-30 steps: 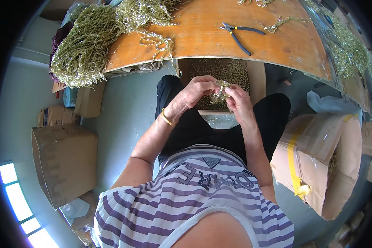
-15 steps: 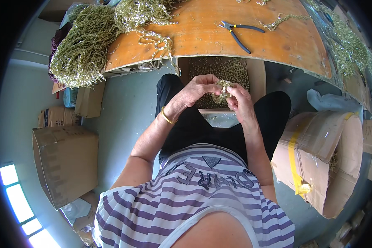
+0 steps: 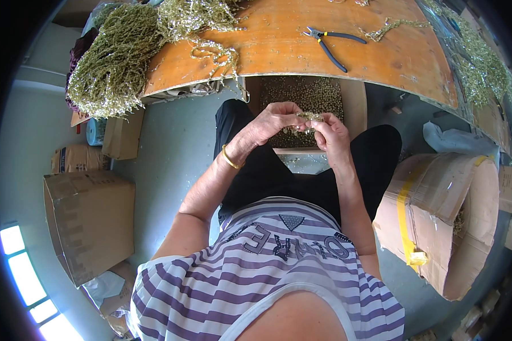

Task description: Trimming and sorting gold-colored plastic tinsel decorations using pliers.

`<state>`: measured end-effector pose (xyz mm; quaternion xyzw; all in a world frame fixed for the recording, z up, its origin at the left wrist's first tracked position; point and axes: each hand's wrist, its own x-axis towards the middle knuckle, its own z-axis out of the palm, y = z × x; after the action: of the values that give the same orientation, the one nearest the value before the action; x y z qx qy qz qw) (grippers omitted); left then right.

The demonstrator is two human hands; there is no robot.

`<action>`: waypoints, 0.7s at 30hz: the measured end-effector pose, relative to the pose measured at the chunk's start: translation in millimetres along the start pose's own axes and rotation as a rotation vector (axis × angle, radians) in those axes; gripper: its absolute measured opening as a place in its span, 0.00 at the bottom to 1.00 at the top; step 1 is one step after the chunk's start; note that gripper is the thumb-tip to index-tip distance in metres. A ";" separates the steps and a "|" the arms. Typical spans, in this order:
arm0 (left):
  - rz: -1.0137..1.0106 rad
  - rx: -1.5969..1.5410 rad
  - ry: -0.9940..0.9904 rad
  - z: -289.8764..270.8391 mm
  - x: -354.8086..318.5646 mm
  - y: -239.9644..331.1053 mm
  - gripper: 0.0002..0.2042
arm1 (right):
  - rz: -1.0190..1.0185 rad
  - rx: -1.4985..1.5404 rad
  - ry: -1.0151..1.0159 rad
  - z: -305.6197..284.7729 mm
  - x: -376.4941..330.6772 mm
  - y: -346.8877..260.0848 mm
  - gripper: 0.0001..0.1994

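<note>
Between my two hands I hold a small gold bead garland [image 3: 308, 116] above an open box [image 3: 354, 116] of loose gold beads [image 3: 301, 91]. My left hand [image 3: 274, 121], with a yellow bangle behind its wrist, pinches one side of the strand. The other side is gripped by my right hand [image 3: 331, 134], thumb and fingers pressed together. A short stretch of the strand shows between the fingertips; the rest is partly hidden by the fingers.
Cutting pliers [image 3: 331, 45] with black handles lie open on the orange wooden table [image 3: 279, 54]. A big heap of gold garlands [image 3: 116, 59] hangs over the table's left edge. Cardboard boxes stand at the left [image 3: 94, 221] and right [image 3: 432, 210].
The bunched strand between my hands now looks flatter and more stretched. My right hand has turned slightly, its fingers higher. My left hand stays about where it was.
</note>
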<state>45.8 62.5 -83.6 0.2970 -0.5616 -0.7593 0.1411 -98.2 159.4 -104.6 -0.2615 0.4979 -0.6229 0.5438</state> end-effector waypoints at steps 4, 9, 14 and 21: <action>-0.065 -0.157 -0.092 -3.1 0.0 0.0 0.06 | 0.197 0.202 -0.093 -4.1 -0.4 -8.6 0.04; -0.135 -0.010 -0.052 -6.0 -5.2 8.4 0.12 | 0.276 0.229 -0.126 -12.6 1.2 -5.8 0.04; -0.207 0.239 -0.223 -14.8 -13.5 20.9 0.17 | 0.254 0.191 -0.176 -16.7 2.6 -8.0 0.04; -0.117 -0.287 -0.403 -13.7 -15.8 22.5 0.16 | 0.181 0.255 -0.291 -20.9 1.0 -9.6 0.07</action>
<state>63.8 53.3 -60.6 0.1486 -0.4466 -0.8820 0.0225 -120.6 164.6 -103.7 -0.2316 0.3529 -0.5852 0.6924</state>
